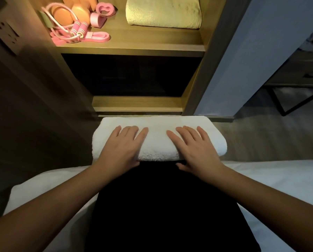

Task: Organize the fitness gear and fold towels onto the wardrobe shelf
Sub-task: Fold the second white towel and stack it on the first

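White and folded, the towel (159, 140) is laid across the dark lap (161, 197) before the wardrobe (209, 57) and is pressed by the left hand (122, 149) and the right hand (197, 150), fingers straight and spread, nothing gripped. On the lit shelf (143, 42) above, 1 cream towel (163, 13) is seen at the right, a pink skipping rope (82, 29) at the left.

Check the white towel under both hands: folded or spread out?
Folded: the white towel is a thick, compact block with rounded doubled edges, left hand and right hand lying flat on top.
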Action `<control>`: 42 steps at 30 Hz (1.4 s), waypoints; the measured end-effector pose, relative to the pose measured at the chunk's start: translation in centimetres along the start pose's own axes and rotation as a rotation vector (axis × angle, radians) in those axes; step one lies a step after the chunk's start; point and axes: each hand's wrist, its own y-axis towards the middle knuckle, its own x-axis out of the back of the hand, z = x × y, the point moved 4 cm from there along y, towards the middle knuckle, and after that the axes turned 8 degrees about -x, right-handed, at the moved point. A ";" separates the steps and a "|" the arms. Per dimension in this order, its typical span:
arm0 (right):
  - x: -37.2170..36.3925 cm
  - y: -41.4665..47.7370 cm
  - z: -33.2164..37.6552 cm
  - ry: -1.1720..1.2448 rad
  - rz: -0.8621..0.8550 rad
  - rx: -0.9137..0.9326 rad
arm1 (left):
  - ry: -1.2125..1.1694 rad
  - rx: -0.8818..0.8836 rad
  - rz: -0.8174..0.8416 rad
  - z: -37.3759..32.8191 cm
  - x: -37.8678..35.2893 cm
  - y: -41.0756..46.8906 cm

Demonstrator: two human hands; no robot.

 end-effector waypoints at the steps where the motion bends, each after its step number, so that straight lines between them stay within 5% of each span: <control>1: -0.1 0.3 -0.1 -0.007 -0.015 -0.012 | -0.016 -0.009 0.002 0.2 0.1 0.4; 21: 1.6 4.5 -4.1 0.002 -0.017 -0.078 | -0.018 0.015 -0.101 3.4 2.3 3.6; 30: 10.8 15.3 -8.7 0.090 0.002 -0.060 | -0.094 -0.014 -0.027 12.1 10.2 12.7; 42: 23.1 34.6 -18.8 -0.086 -0.472 -0.129 | 0.193 -0.010 -0.482 25.5 20.8 32.4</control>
